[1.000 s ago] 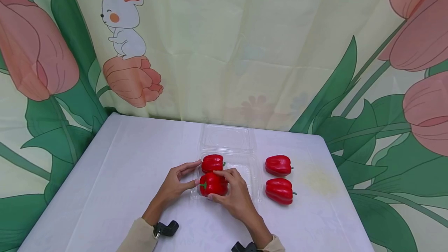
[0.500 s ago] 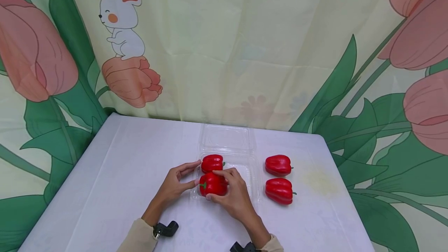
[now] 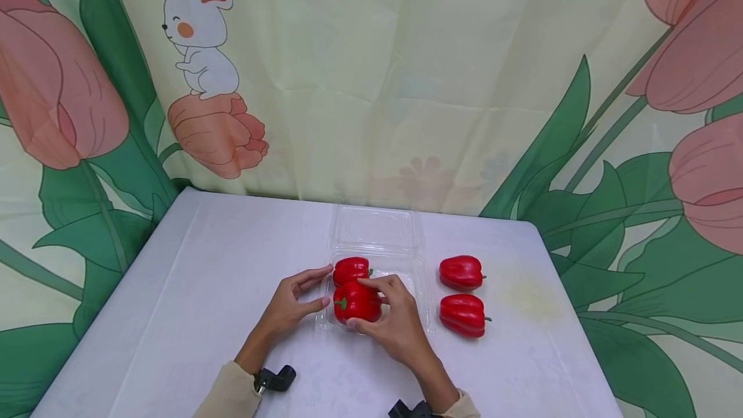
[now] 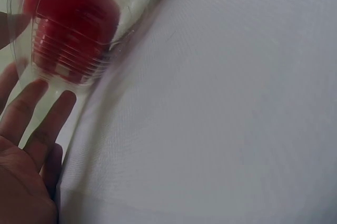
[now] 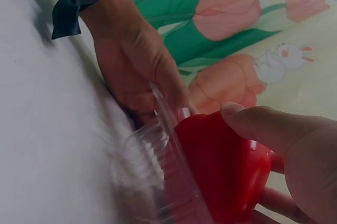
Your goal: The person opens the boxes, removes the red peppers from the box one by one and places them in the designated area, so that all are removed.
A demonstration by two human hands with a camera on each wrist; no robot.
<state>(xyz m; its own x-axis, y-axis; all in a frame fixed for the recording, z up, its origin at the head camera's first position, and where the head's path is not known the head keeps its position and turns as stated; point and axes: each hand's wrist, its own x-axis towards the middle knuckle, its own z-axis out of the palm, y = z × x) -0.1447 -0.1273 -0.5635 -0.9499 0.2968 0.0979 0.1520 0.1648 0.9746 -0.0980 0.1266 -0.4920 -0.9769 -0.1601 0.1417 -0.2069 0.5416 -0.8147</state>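
Observation:
My right hand (image 3: 397,324) grips a red bell pepper (image 3: 356,302) with a green stem facing left, over the near left part of a clear plastic clamshell container (image 3: 409,282). In the right wrist view, the thumb lies on one side of the bell pepper and the fingers on the other. A second red bell pepper (image 3: 350,270) lies in the container just behind it. My left hand (image 3: 288,307) is at the container's left side. In the left wrist view its fingers (image 4: 50,124) reach straight to the clear container wall, holding nothing.
Two more red bell peppers (image 3: 461,273) (image 3: 463,315) lie on the white-covered table (image 3: 232,244) right of the container. The container's lid (image 3: 377,228) is laid back toward a printed curtain (image 3: 360,82) behind the table.
My right hand has shifted the gripped bell pepper slightly right and up in the head view. My left hand stays almost where it was.

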